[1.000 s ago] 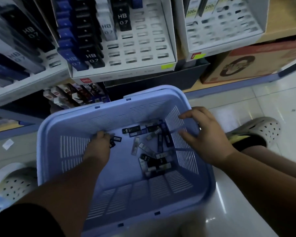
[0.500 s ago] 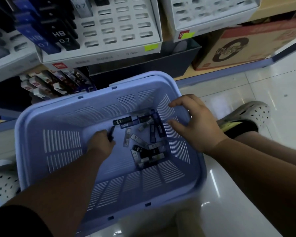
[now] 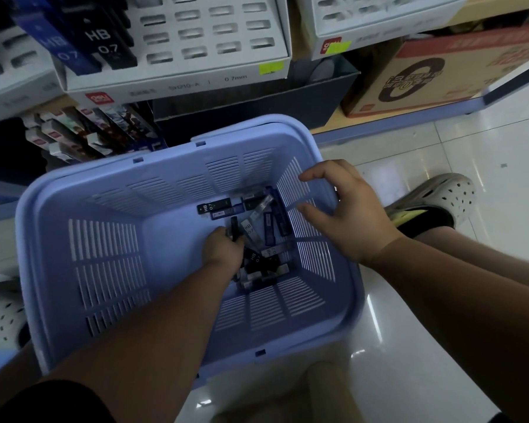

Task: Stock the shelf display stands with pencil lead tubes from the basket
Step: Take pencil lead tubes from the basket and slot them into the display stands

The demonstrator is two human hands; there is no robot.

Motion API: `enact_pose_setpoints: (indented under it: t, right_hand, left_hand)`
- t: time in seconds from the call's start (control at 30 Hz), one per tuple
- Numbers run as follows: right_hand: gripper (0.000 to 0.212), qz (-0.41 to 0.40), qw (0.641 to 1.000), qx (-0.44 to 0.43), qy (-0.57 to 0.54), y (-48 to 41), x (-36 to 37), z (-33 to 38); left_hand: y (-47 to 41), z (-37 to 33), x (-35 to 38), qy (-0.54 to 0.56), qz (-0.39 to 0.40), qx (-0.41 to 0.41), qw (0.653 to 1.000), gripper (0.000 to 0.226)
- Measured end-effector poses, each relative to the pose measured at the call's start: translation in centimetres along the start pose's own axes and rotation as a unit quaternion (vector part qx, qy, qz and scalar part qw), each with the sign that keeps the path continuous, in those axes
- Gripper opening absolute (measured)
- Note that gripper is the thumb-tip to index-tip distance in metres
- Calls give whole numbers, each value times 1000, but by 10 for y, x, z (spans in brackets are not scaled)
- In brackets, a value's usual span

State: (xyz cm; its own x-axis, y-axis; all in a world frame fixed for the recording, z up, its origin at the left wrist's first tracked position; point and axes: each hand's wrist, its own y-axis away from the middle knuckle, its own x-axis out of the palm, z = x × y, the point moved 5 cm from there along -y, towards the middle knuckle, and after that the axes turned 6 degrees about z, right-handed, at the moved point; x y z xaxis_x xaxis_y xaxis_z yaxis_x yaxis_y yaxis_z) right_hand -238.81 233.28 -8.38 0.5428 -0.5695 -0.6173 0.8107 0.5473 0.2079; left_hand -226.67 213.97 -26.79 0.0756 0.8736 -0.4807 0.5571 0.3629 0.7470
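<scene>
A light blue plastic basket (image 3: 104, 270) sits on the floor below me. Several pencil lead tubes (image 3: 266, 227), black, blue and clear, lie in its far right corner. My left hand (image 3: 223, 251) is down inside the basket beside the pile, its fingers curled round black tubes (image 3: 234, 228) that stick up from its grip. My right hand (image 3: 345, 212) hovers over the basket's right rim with its fingers spread and bent, holding nothing. A white display stand (image 3: 202, 41) on the shelf above holds black and blue tubes at its left, with many free slots.
A second white stand (image 3: 376, 16) sits at the upper right. Below the stands are a dark box (image 3: 257, 99), a cardboard carton (image 3: 434, 74) and packaged items (image 3: 89, 132). Perforated shoes (image 3: 440, 196) flank the basket on the shiny tiled floor.
My left hand moved right across the basket floor to the tube pile, still gripping tubes. The view tipped down and closer. My right hand stays over the right rim.
</scene>
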Motion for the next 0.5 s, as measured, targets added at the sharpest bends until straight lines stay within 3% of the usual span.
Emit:
enact_pose_setpoints:
  t: [0.27, 0.5]
  right_hand:
    - [36, 1, 1000, 0, -6, 1, 0, -2]
    - [35, -4, 1000, 1, -7, 1, 0, -1]
  left_hand:
    - [3, 1, 14, -126, 108, 87, 982, 6]
    - [3, 0, 12, -153, 121, 123, 973, 16]
